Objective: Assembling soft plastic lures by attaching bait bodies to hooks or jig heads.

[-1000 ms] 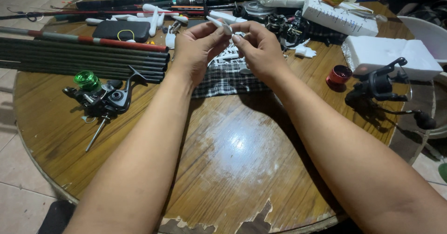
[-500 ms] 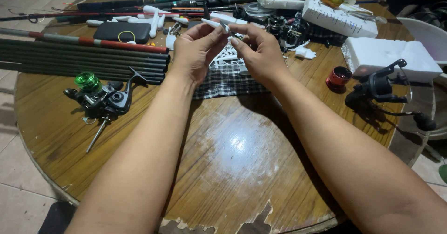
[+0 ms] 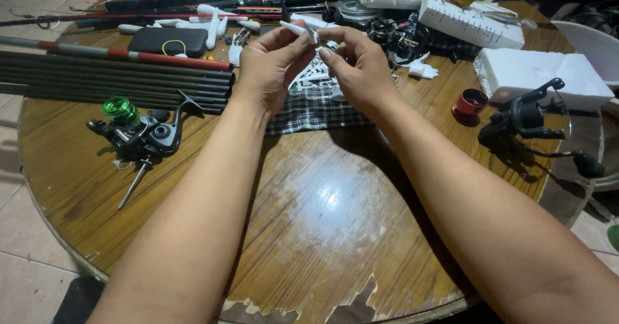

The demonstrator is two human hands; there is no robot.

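**A:** What have your hands got hold of?

**B:** Your left hand (image 3: pixel 271 69) and right hand (image 3: pixel 361 69) meet above the dark checked cloth (image 3: pixel 316 108), which lies on the round, worn wooden table (image 3: pixel 309 221). Both pinch a small white plastic piece (image 3: pixel 303 29) between thumb and fingertips, your left closed on its left part, your right curled in from the other side. Its exact shape is too small to tell.

**A:** And where does that piece sit relative to the cloth?

**B:** Raised over the cloth's far edge, not touching it. More white bits lie on the cloth under your hands.

**A:** What lies around the cloth?

**B:** Left of it, a bundle of dark rod sections with a red band (image 3: pixel 116 76); nearer you from that, a black spinning reel with a green spool (image 3: pixel 138 134). Beyond the cloth's left corner, a flat black case with a yellow ring (image 3: pixel 167 40). Right of the cloth, a small red cap (image 3: pixel 469 103), then a second black reel (image 3: pixel 529 121), with a white foam block (image 3: pixel 541 76) just behind it.
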